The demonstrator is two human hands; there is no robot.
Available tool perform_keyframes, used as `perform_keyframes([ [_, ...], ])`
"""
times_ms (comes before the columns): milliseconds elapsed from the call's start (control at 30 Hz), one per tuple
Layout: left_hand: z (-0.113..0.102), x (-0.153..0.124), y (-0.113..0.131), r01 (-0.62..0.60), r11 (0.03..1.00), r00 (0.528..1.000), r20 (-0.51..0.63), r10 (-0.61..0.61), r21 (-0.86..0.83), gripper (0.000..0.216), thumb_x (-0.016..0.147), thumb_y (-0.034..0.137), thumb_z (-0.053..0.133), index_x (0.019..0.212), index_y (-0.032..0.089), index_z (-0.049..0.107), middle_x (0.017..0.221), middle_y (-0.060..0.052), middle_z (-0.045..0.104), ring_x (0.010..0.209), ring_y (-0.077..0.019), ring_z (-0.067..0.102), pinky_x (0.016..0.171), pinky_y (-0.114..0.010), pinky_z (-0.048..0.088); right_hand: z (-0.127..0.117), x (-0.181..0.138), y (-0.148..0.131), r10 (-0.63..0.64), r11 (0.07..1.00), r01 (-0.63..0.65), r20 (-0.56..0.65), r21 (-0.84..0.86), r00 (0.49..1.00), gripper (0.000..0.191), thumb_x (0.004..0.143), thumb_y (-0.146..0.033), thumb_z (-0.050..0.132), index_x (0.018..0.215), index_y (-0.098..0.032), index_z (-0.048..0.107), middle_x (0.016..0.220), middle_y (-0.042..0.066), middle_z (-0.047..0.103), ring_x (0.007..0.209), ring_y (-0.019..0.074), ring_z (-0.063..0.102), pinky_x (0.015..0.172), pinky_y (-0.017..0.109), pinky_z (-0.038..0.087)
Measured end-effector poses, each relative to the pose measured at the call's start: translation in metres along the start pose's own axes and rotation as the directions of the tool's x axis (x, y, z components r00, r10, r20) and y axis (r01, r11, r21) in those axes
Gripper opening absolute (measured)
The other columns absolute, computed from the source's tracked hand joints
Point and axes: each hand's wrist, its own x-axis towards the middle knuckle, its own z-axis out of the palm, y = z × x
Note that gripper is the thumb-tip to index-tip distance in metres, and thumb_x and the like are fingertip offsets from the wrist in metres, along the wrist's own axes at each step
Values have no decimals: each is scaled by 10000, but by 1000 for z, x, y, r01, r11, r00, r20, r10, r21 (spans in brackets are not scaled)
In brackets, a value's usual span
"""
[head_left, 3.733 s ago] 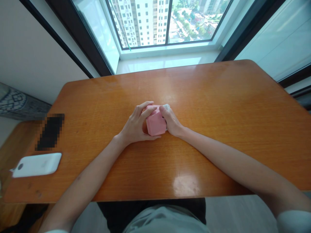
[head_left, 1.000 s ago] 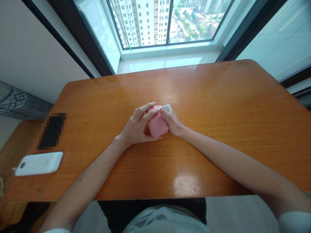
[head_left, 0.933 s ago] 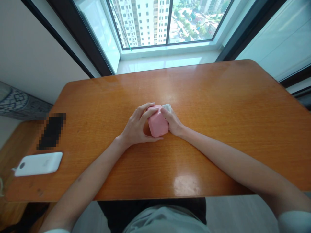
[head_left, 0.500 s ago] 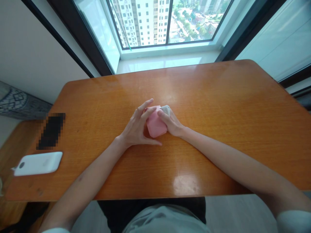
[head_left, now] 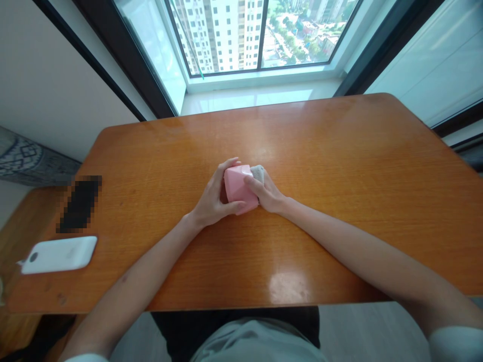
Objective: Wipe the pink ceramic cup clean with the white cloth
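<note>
A small pink object with angled sides, cup-like in shape [head_left: 237, 182], is between my two hands over the middle of the table. My left hand [head_left: 213, 200] wraps round its left side, fingers at the far side and thumb along the near side. On its right, my right hand [head_left: 268, 193] grips a light grey cloth [head_left: 257, 173] that is bunched against the pink object. The right thumb presses on the pink surface, while the other right fingers are mostly hidden. Whether the cloth goes inside the pink object I cannot tell.
A brown wooden table [head_left: 339, 201] spreads out under my hands. At its left lie a white flat case-like item [head_left: 60, 255] and a dark pixelated rectangle [head_left: 80, 205]. Beyond the far edge is a window [head_left: 260, 37] with a pale sill.
My left hand has closed from a spread pose onto the pink object, its thumb now touching the near side. My right hand and the cloth have barely moved.
</note>
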Motion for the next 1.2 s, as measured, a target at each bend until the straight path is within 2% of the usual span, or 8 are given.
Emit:
perform_keyframes([
  [100,-5,-2,-5,-215,955,976,69,204,206,1335,708,927,924,1771,376,335,1806,-199,409,1635,-476,488,1315,-694,482,0,0,7,39,998,-37,-33,45,999,708,985,-899,575,729,-243,499,716,-23,460,681,140,412,589,305,342],
  [200,-10,-1,-2,-305,886,951,153,267,350,1278,745,791,995,1768,382,348,1828,-213,369,1633,-480,495,1293,-692,503,0,0,12,64,995,-61,-37,73,997,671,1023,-865,547,820,-226,587,788,-1,545,720,151,467,605,301,384],
  [333,-12,4,6,-257,919,966,100,238,298,1137,792,682,1008,1712,309,454,1687,-199,551,1541,-443,603,1263,-599,554,0,0,10,-9,998,11,-21,68,1000,665,1027,-851,557,805,-226,584,770,-9,524,704,148,465,619,309,388],
  [500,-9,4,2,-6,1000,997,79,6,5,1061,860,811,879,1684,268,489,1490,-154,718,1239,-368,777,1073,-500,651,1,1,-1,-113,994,113,42,2,993,667,987,-870,610,798,-233,569,764,-7,537,698,153,464,610,312,390],
  [767,-14,1,-6,-306,898,950,168,264,318,1347,739,822,982,1800,367,289,1858,-222,333,1672,-490,456,1331,-700,464,1,3,10,7,991,-8,6,132,1000,627,1051,-809,564,895,-206,641,826,7,595,736,148,511,653,298,436],
  [933,-11,4,6,-247,922,969,99,227,299,1189,792,722,993,1736,310,399,1700,-196,540,1565,-437,584,1290,-599,546,1,0,11,-15,994,17,-21,111,1000,628,1039,-812,589,836,-218,596,775,-11,539,693,139,468,608,297,397],
  [1067,-7,3,4,-26,996,998,55,21,84,1024,902,807,839,1683,254,474,1514,-170,686,1275,-370,757,1094,-516,652,3,0,0,-114,993,114,36,-5,993,665,1010,-854,588,769,-236,538,710,-22,491,668,142,438,571,300,354],
  [1200,-8,0,-3,-25,999,995,102,21,35,1216,850,876,851,1787,311,320,1688,-202,564,1442,-424,678,1194,-594,602,3,1,-4,-128,991,129,32,-26,991,660,1036,-818,575,723,-244,482,676,-39,430,638,126,398,564,294,331],
])
